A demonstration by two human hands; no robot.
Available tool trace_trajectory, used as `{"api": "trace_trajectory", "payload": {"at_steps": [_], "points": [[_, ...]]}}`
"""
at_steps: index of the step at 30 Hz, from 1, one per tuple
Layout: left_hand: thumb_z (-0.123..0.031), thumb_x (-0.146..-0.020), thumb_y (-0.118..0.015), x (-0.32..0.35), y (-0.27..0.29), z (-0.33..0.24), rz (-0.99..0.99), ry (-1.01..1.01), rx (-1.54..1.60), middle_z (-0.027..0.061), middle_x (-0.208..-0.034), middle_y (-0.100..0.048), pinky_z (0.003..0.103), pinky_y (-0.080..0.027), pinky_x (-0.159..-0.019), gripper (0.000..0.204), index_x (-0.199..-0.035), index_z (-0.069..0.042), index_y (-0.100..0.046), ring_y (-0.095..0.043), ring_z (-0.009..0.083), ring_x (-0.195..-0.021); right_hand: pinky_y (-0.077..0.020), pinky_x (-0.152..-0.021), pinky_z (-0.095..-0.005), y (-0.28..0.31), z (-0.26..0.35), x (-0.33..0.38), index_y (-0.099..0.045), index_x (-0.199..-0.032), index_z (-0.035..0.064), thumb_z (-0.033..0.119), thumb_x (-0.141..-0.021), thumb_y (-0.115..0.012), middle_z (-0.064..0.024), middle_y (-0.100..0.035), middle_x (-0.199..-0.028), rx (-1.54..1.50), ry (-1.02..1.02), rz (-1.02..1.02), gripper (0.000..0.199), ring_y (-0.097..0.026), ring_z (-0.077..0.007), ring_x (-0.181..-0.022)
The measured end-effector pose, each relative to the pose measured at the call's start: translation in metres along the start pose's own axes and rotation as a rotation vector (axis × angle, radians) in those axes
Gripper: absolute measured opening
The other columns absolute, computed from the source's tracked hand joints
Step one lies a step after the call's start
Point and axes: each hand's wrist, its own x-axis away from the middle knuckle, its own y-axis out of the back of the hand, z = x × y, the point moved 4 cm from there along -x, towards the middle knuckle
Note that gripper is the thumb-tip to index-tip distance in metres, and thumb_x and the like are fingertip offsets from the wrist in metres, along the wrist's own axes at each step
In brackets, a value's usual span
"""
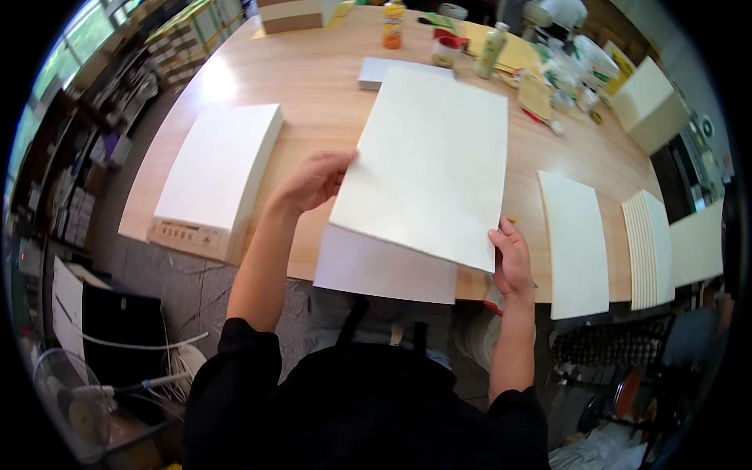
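Observation:
Between my hands a large cream-white sheet block point(427, 168), thin and stiff-looking, is held tilted above the table. My left hand point(317, 180) pinches its left edge, thumb on top. Lower down on the opposite edge, my right hand point(511, 257) grips it near the corner. Under it a white sheet point(384, 266) lies on the table and juts past the front edge; the rest of that sheet is hidden. To the left stands a thick stack of white paper point(219, 160) in a brown wrapper. A single cream pad point(574, 243) lies at the right.
Several cream pads point(646, 247) lie in an overlapping row at the table's right edge. A small white stack point(376, 72) sits behind the held block. Bottles point(492, 51), a cup and plastic bags crowd the back right. A fan point(74, 399) stands lower left.

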Motion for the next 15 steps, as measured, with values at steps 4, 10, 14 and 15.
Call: {"api": "trace_trajectory", "payload": {"at_steps": [4, 10, 14, 15], "points": [[-0.023, -0.104, -0.071, 0.014, 0.021, 0.029, -0.180, 0.209, -0.089, 0.0112, -0.104, -0.077, 0.028, -0.062, -0.078, 0.030, -0.115, 0.004, -0.071, -0.075, 0.0155, -0.088, -0.0538, -0.096, -0.0278, -0.006, -0.017, -0.008, -0.058, -0.142, -0.0079, 0.009, -0.107, -0.055, -0.0103, -0.072, -0.127, 0.289, -0.118, 0.015, 0.039, -0.068, -0.0127, -0.110], [-0.026, -0.101, -0.075, 0.016, 0.031, 0.022, -0.256, 0.261, -0.537, 0.0070, -0.082, -0.073, 0.025, -0.052, -0.051, 0.027, -0.096, 0.000, -0.074, -0.068, 0.0118, -0.066, -0.0554, -0.089, -0.0255, 0.005, -0.037, -0.013, -0.062, -0.139, -0.0073, 0.014, -0.108, -0.062, -0.0080, -0.075, -0.117, 0.387, -0.056, -0.188, 0.037, -0.070, -0.0112, -0.100], [-0.027, -0.099, -0.078, 0.027, 0.031, 0.013, -0.333, 0.291, -0.703, 0.0062, -0.072, -0.069, 0.025, -0.040, -0.042, 0.028, -0.091, 0.000, -0.074, -0.063, 0.0105, -0.058, -0.0529, -0.071, -0.0208, -0.006, -0.040, -0.010, -0.064, -0.138, -0.0057, 0.019, -0.108, -0.067, -0.0043, -0.076, -0.109, 0.413, -0.034, -0.217, 0.039, -0.068, -0.0057, -0.086], [-0.027, -0.098, -0.078, 0.030, 0.031, 0.010, -0.348, 0.293, -0.699, 0.0062, -0.072, -0.069, 0.025, -0.039, -0.041, 0.028, -0.091, 0.000, -0.074, -0.062, 0.0104, -0.057, -0.0514, -0.066, -0.0197, -0.011, -0.038, -0.011, -0.064, -0.138, -0.0056, 0.019, -0.108, -0.067, -0.0033, -0.076, -0.107, 0.426, -0.045, -0.214, 0.039, -0.067, -0.0041, -0.083]]}}
